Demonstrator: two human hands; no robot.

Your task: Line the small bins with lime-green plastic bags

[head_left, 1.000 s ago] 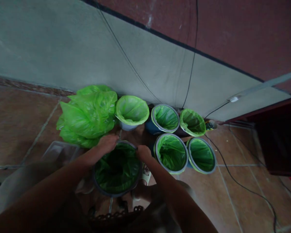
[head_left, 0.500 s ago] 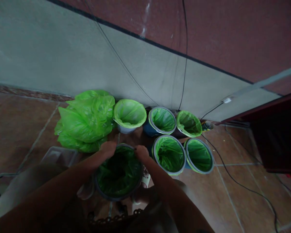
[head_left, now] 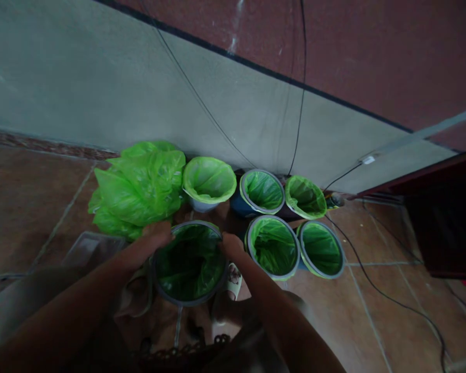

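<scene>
A small bin (head_left: pixel 189 261) lined with a green plastic bag stands on the floor right below me. My left hand (head_left: pixel 149 243) grips its rim on the left side, fingers curled over the edge. My right hand (head_left: pixel 229 244) grips the rim on the right side. Both hands are closed on the rim. Several more green-lined bins stand beyond it by the wall, among them one (head_left: pixel 209 182) straight behind and one (head_left: pixel 273 246) just to the right.
A heap of loose green bags (head_left: pixel 139 186) lies left of the bins. A clear plastic tray (head_left: pixel 94 248) sits on the tiled floor at the left. Black cables (head_left: pixel 376 290) run across the floor at right, near dark furniture (head_left: pixel 442 217). The grey wall is close behind.
My left hand has slid from the far edge of the rim round to its left side. The bin sits slightly farther from me. My right hand stays on the rim.
</scene>
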